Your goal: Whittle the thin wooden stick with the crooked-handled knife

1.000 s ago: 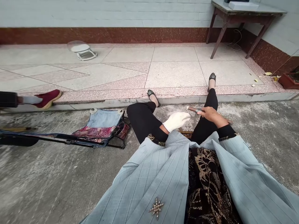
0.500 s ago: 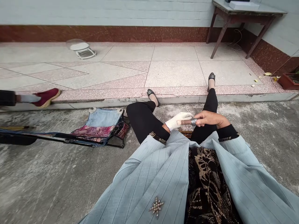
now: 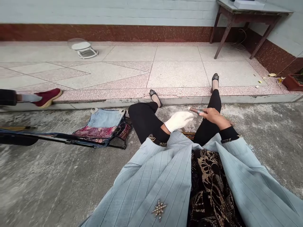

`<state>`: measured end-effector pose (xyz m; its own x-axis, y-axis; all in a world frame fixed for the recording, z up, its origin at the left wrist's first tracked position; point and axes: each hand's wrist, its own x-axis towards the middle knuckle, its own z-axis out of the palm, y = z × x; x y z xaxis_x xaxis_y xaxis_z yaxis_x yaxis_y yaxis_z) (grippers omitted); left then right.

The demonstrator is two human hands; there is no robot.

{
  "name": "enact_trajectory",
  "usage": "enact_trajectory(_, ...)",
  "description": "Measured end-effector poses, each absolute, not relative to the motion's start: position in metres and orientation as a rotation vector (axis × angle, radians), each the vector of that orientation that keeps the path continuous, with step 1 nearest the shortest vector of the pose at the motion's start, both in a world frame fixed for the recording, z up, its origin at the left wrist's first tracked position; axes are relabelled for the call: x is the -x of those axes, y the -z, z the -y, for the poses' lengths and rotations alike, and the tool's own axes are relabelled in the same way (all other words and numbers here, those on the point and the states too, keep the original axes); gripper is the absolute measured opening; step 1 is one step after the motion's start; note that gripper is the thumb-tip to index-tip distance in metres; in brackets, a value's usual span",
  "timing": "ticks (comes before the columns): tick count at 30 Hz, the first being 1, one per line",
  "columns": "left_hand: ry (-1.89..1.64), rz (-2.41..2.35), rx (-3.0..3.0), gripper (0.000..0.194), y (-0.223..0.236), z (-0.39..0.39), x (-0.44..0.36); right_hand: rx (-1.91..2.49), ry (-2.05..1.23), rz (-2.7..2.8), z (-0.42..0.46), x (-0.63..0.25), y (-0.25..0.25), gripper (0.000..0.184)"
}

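My left hand (image 3: 180, 121) wears a white knitted glove. It hovers over my lap with the fingers stretched to the right and slightly bent; its palm side is hidden. My bare right hand (image 3: 214, 117) is closed around a short brown stick-like tool (image 3: 195, 110) with silvery wire-like winding near the grip. The tool's pale end points left, just above the gloved fingertips and apart from them. What lies inside the right fist cannot be seen. Below the hands, between my legs, shows a strip of woven brown-and-yellow material (image 3: 188, 135).
A folding chair with a patchwork cloth seat (image 3: 104, 126) stands to my left. Another person's red shoe (image 3: 48, 97) rests at the step edge (image 3: 180, 101). On the tiled platform are a small white stool (image 3: 86, 50) and a wooden table (image 3: 253, 15). A planter (image 3: 293, 83) sits far right.
The tool has come away from the gloved left hand and moved up and slightly right with my right hand. The left glove has turned, its fingers now showing apart from the tool.
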<state>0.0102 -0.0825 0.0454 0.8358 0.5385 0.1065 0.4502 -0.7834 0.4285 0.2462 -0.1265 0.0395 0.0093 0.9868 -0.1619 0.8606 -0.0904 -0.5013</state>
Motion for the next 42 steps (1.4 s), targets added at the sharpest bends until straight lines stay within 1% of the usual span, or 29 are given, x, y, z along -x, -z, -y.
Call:
enact_trajectory(2, -0.322, -0.751, -2.613, 0.026, -0.046, 0.076, -0.007, 1.979, -0.865, 2.079, 0.129, -0.241, -0.042, 0.033)
enact_trajectory(4, -0.345, -0.765, -2.537, 0.025, -0.046, 0.07, -0.005, 1.788, -1.156, 2.19, 0.132, -0.238, -0.047, 0.033)
enact_trajectory(6, -0.371, -0.772, -2.412, 0.026, -0.046, 0.067, -0.003, 1.555, -1.424, 2.223, 0.136, -0.238, -0.053, 0.037)
enact_trajectory(9, -0.378, -0.722, -2.283, 0.029, -0.045, 0.068, -0.007, 1.33, -1.666, 2.207, 0.141, -0.238, -0.061, 0.042)
enact_trajectory(12, -0.37, -0.582, -2.225, 0.028, -0.042, 0.073, -0.015, 1.153, -1.83, 2.198, 0.145, -0.237, -0.067, 0.043)
enact_trajectory(14, -0.361, -0.558, -2.175, 0.028, -0.038, 0.076, -0.019, 1.112, -1.811, 2.114, 0.146, -0.236, -0.07, 0.042)
enact_trajectory(15, -0.366, -0.599, -2.148, 0.028, -0.035, 0.076, -0.021, 1.132, -1.744, 2.035, 0.147, -0.237, -0.072, 0.041)
enact_trajectory(18, -0.404, -0.73, -2.116, 0.03, -0.026, 0.079, -0.021, 1.256, -1.401, 1.677, 0.143, -0.241, -0.074, 0.043)
enact_trajectory(21, -0.331, -0.641, -2.157, 0.03, -0.023, 0.084, -0.019, 1.412, -1.079, 1.42, 0.134, -0.251, -0.07, 0.047)
enact_trajectory(24, -0.248, -0.515, -2.163, 0.029, -0.031, 0.091, -0.017, 1.695, -0.811, 1.471, 0.126, -0.259, -0.056, 0.044)
enact_trajectory(27, -0.288, -0.525, -2.286, 0.029, -0.042, 0.09, -0.013, 1.927, -0.649, 1.616, 0.124, -0.262, -0.041, 0.039)
enact_trajectory(30, -0.345, -0.613, -2.413, 0.029, -0.047, 0.082, -0.008, 1.976, -0.727, 1.843, 0.127, -0.257, -0.033, 0.036)
enact_trajectory(32, -0.366, -0.668, -2.422, 0.03, -0.048, 0.075, -0.004, 1.896, -0.946, 2.01, 0.13, -0.251, -0.034, 0.033)
enact_trajectory(35, -0.398, -0.711, -2.347, 0.03, -0.046, 0.066, -0.002, 1.61, -1.365, 2.158, 0.136, -0.241, -0.045, 0.033)
enact_trajectory(37, -0.412, -0.696, -2.302, 0.029, -0.043, 0.063, -0.004, 1.447, -1.52, 2.193, 0.14, -0.234, -0.056, 0.036)
enact_trajectory(40, -0.425, -0.611, -2.231, 0.028, -0.032, 0.063, -0.012, 1.307, -1.596, 2.184, 0.145, -0.226, -0.068, 0.037)
enact_trajectory(42, -0.409, -0.592, -2.159, 0.029, -0.023, 0.067, -0.017, 1.271, -1.529, 2.063, 0.146, -0.224, -0.072, 0.037)
